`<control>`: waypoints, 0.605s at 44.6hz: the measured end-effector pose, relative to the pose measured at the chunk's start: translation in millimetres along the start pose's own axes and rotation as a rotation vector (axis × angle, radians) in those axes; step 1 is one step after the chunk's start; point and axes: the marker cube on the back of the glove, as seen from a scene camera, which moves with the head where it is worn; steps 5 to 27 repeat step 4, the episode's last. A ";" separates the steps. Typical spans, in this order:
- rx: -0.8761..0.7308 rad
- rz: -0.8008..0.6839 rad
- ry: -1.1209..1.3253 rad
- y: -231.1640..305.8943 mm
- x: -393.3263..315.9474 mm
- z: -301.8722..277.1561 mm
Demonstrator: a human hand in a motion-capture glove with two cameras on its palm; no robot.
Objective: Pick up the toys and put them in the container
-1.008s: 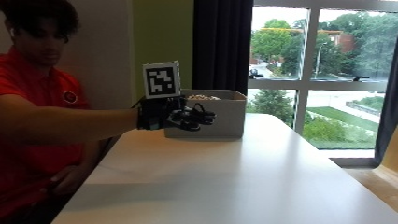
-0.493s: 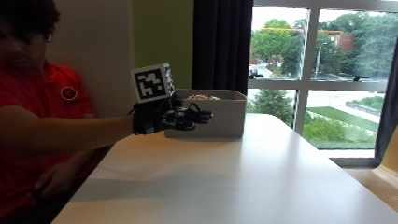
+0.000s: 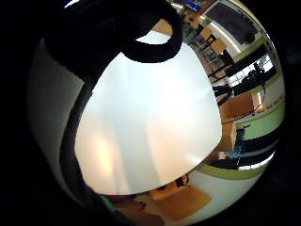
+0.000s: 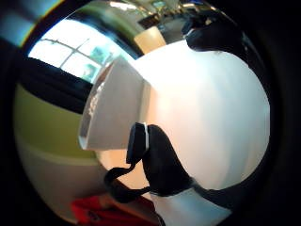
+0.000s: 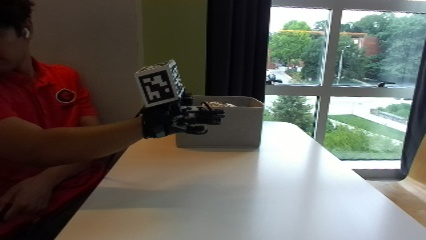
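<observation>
- Outside view: a person in a red shirt [image 5: 40,105] sits at the near-left end of a white table [image 5: 253,195], right arm stretched out over the tabletop.
- The gloved right hand [image 5: 180,120] hangs in the air above the table, just in front of the container [image 5: 226,125] and partly overlapping its left end as seen from this side.
- The fingers [image 5: 210,117] extend forward with a slight, relaxed curl; nothing is seen between them, so the hand holds no object.
- The container is a pale rectangular bin standing upright at the far left of the table, close to the wall and the dark curtain [image 5: 236,50].
- Pale contents [image 5: 219,105] show just above the container's rim; individual toys cannot be told apart.
- Thumb side palm view: the container [image 4: 115,110] appears beside the hand on the white table [image 4: 207,117], with speckled contents visible at its open top.
- Little finger side palm view: the bare white tabletop [image 3: 150,122] lies beneath the palm.
- The person's bare other hand [image 5: 23,197] rests low, beside the table's near edge.
- A large window [image 5: 346,80] behind the table shows trees and a road.
</observation>
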 end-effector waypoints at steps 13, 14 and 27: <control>0.003 0.021 -0.001 -0.4 4.5 -1.4; 0.003 0.021 -0.001 -0.4 4.5 -1.4; 0.003 0.021 -0.001 -0.4 4.5 -1.4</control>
